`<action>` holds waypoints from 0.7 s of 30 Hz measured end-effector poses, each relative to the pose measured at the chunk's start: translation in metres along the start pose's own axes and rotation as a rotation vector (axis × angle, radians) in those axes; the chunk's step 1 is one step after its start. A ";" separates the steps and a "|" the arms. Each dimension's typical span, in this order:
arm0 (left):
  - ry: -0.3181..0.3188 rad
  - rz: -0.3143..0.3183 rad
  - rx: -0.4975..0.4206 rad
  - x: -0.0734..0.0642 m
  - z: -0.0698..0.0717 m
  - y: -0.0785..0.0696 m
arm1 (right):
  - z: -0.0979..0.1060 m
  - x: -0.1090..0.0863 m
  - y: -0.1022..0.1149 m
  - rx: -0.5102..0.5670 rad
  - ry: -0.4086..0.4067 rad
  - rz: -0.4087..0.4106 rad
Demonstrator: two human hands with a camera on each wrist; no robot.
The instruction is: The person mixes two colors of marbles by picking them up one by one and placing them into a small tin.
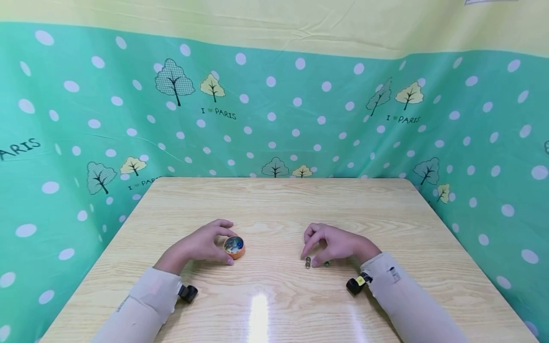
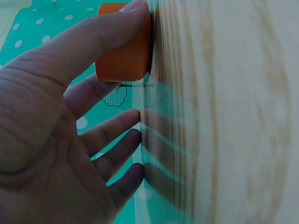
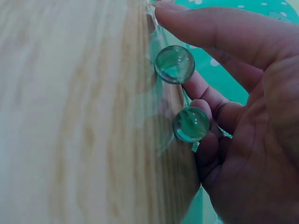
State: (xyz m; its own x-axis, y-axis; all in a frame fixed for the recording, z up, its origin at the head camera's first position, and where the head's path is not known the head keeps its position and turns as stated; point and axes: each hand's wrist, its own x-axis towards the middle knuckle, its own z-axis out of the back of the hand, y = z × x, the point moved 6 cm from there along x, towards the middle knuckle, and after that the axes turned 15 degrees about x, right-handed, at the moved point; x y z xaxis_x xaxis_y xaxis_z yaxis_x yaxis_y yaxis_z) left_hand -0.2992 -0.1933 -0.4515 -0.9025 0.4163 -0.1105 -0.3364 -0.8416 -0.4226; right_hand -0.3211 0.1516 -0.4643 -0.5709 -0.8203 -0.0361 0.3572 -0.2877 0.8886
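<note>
In my left hand (image 1: 208,243) is a small round orange tub (image 1: 241,253), held upright on the table between thumb and index finger. Its other fingers spread out with their tips near the tabletop. Shiny marbles (image 1: 234,244), one of them dark blue, fill the tub. My right hand (image 1: 336,243) bends down over the table, thumb and index fingertips on either side of a pair of clear glass marbles (image 1: 308,262). Under this hand, the right wrist view shows a glass marble (image 3: 174,65) and another greenish marble (image 3: 191,124) close to the curled fingers.
The pale wooden table (image 1: 274,209) has a glossy top with a light reflection near the front. Behind and beside it hangs a green dotted curtain (image 1: 274,128). A small black wrist camera (image 1: 187,294) sits on the left wrist, and a similar wrist camera (image 1: 355,285) on the right.
</note>
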 end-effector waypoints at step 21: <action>0.002 0.003 -0.001 -0.003 0.002 -0.003 | -0.001 0.000 -0.001 0.024 -0.027 -0.002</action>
State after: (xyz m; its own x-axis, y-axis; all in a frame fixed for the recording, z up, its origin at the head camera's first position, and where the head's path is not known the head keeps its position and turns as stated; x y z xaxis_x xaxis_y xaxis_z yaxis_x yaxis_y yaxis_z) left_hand -0.2960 -0.1927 -0.4483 -0.9031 0.4143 -0.1132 -0.3334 -0.8424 -0.4233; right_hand -0.3207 0.1512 -0.4660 -0.5911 -0.8062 -0.0259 0.3383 -0.2769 0.8994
